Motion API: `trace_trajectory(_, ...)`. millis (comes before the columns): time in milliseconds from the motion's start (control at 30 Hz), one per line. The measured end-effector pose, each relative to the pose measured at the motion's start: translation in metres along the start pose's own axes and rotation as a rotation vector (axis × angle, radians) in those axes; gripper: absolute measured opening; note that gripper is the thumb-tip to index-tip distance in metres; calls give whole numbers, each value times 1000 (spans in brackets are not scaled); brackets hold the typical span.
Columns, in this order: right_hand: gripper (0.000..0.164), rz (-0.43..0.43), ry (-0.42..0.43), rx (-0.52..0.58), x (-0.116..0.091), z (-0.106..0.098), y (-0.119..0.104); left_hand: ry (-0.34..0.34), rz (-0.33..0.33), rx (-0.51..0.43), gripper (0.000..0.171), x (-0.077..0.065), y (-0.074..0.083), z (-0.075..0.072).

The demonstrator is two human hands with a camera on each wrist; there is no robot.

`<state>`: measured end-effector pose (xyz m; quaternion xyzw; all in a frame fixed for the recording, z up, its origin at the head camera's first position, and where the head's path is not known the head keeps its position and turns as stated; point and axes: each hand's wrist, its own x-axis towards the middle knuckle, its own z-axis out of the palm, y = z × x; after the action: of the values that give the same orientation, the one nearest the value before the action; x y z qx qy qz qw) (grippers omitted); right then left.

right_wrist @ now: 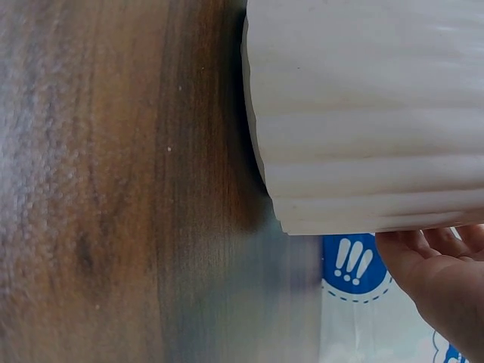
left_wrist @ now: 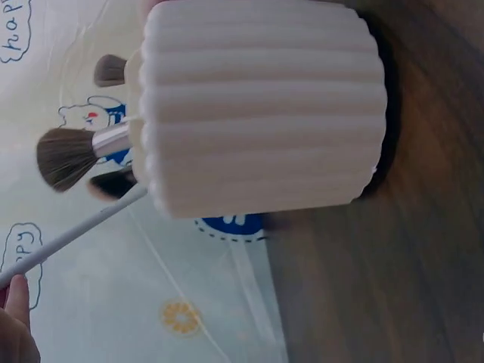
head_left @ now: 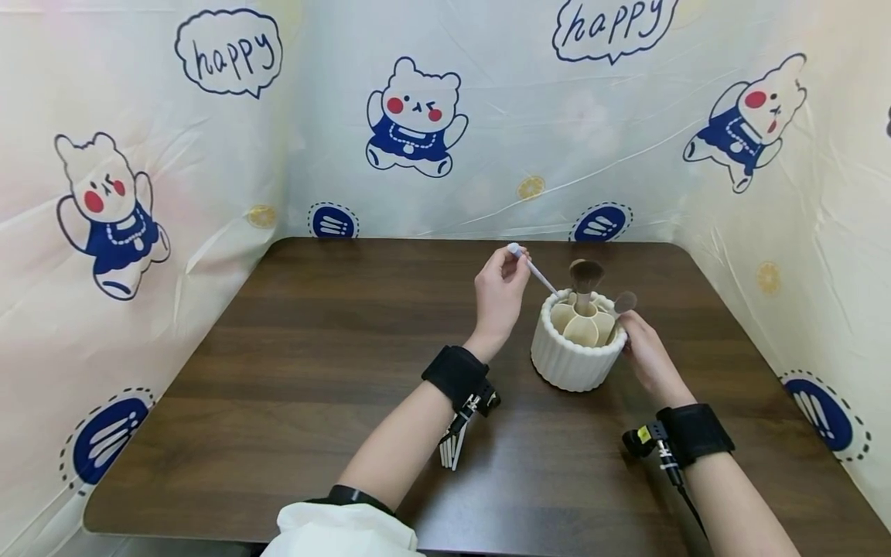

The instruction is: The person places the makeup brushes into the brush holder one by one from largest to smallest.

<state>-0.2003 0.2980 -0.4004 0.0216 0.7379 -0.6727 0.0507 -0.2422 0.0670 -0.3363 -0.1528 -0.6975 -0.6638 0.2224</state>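
A ribbed white makeup brush holder [head_left: 572, 367], with petal-shaped cream compartments inside, stands on the brown table. My left hand [head_left: 499, 298] pinches the upper end of a slim pale-lavender stick [head_left: 534, 269]. The stick slants down, and its lower end meets the holder's rim on the left. My right hand [head_left: 647, 352] holds the holder's right side near the rim; its fingers [right_wrist: 412, 261] bend against the ribbed wall. A wide fluffy makeup brush [head_left: 586, 277] rises from the middle compartment, and a smaller round brush [head_left: 625, 302] leans by the right hand. A dark-bristled brush [left_wrist: 113, 184] shows beside the stick.
Several thin white sticks [head_left: 452, 450] lie on the tabletop [head_left: 313, 371], partly covered by the left wrist. A cable [head_left: 685, 495] hangs from the right wrist camera. Printed curtains [head_left: 418, 201] enclose the table's back and sides.
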Motion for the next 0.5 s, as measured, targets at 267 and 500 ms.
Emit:
trace_trajectory(267,53,8,-4,-19,1,-1,-1,-137,-19,86,20,-12,-11,13)
trace_trajectory(500,48,6,10,-16,2,-1,0,-247,-6,219,21,-19,-20,16)
